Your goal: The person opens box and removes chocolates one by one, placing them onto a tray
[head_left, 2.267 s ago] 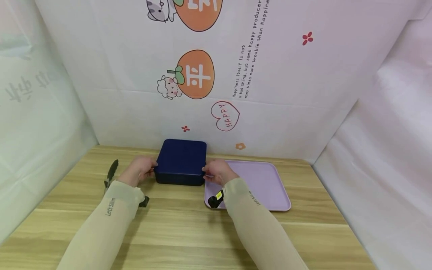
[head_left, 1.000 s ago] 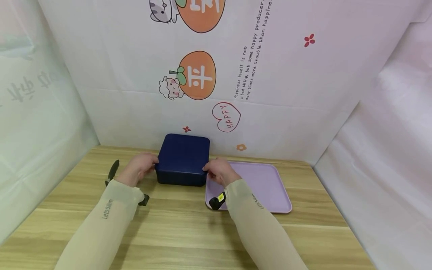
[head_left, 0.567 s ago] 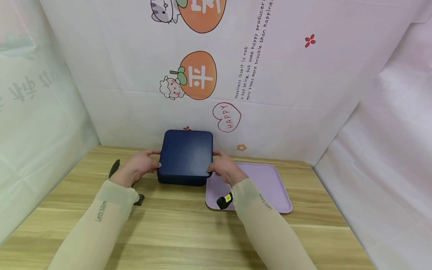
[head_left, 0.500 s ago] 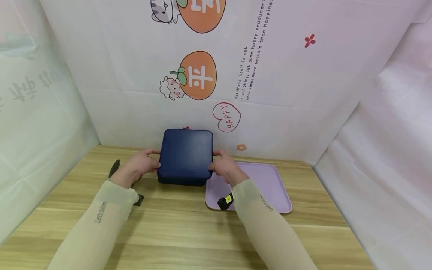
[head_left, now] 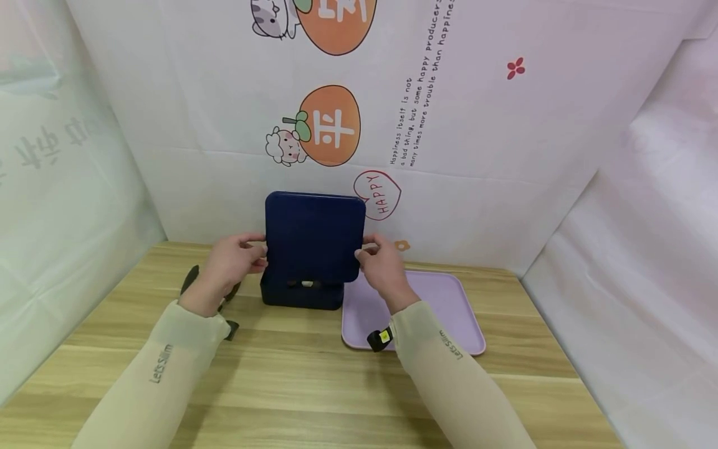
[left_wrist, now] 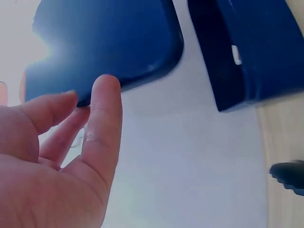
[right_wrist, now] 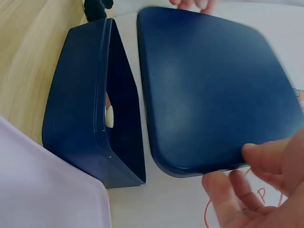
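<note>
A dark blue square lid (head_left: 314, 234) is raised off its matching box (head_left: 301, 298) and tilted up, its top facing me. My left hand (head_left: 232, 262) holds the lid's left edge, and my right hand (head_left: 384, 268) pinches the right edge between thumb and fingers. In the right wrist view the thumb (right_wrist: 266, 156) lies on the lid's top, with fingertips at its rim. The left wrist view shows fingers (left_wrist: 107, 109) against the rim. Inside the box a small pale thing (right_wrist: 109, 117) shows; most of the contents are hidden behind the lid.
A lilac tray (head_left: 421, 312) lies right of the box on the wooden table (head_left: 303, 386). Beside my left forearm is a tool with black scalloped ends (head_left: 189, 279), partly covered by the arm. A printed white cloth (head_left: 460, 206) hangs close behind the box.
My hands first gripped the box's sides low down. The lid has since risen, come off the box and tipped upright, baring the box's front opening. Both hands moved up with it.
</note>
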### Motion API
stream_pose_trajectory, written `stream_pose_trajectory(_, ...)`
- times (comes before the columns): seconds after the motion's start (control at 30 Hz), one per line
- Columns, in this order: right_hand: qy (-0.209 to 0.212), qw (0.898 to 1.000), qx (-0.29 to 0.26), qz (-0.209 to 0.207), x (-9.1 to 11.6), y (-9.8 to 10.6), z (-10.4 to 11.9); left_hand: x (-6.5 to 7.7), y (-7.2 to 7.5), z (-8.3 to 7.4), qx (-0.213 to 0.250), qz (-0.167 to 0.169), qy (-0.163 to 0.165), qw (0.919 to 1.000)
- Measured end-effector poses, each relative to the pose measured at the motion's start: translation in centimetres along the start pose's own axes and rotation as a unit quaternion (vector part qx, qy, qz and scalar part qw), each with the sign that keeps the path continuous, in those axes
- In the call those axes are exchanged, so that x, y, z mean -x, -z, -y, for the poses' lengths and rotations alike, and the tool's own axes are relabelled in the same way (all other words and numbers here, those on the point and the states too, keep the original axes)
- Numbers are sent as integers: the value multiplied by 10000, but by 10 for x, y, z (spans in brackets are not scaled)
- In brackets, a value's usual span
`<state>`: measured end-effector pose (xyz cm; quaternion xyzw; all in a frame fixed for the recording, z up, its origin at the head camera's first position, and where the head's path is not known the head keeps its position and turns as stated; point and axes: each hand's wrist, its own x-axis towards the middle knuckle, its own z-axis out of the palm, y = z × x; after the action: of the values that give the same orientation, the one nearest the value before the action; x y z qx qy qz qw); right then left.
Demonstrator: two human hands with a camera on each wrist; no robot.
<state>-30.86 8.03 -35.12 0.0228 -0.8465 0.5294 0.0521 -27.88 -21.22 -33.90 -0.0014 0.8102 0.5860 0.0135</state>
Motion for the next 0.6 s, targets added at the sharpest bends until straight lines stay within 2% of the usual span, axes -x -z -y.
stream_pose_trajectory(0.1,145,9994,-239,-221,1,3,0,4,-1,-6,279,-36,-25,9996)
stream_pose_trajectory(0.23,230,9968,-716,-274,2,8,1,7,-2,-9,872,62,-50,9962)
stream_pose_trajectory(0.33,255,9949,-941,-267,3,9,0,7,-3,-10,1470,160,-30,9890)
stream_pose_trajectory(0.4,278,9942,-1005,-262,3,10,0,7,-4,-9,1883,200,-1,9819)
stream_pose_trajectory(0.47,267,9911,-1288,-186,3,10,-1,7,-3,-9,2252,261,38,9740)
stream_pose_trajectory(0.53,193,9845,-1742,-113,4,11,-2,7,-2,-8,2399,311,58,9703)
stream_pose_trajectory(0.6,86,9765,-2152,-70,4,11,-3,8,-1,-8,2211,335,65,9747)
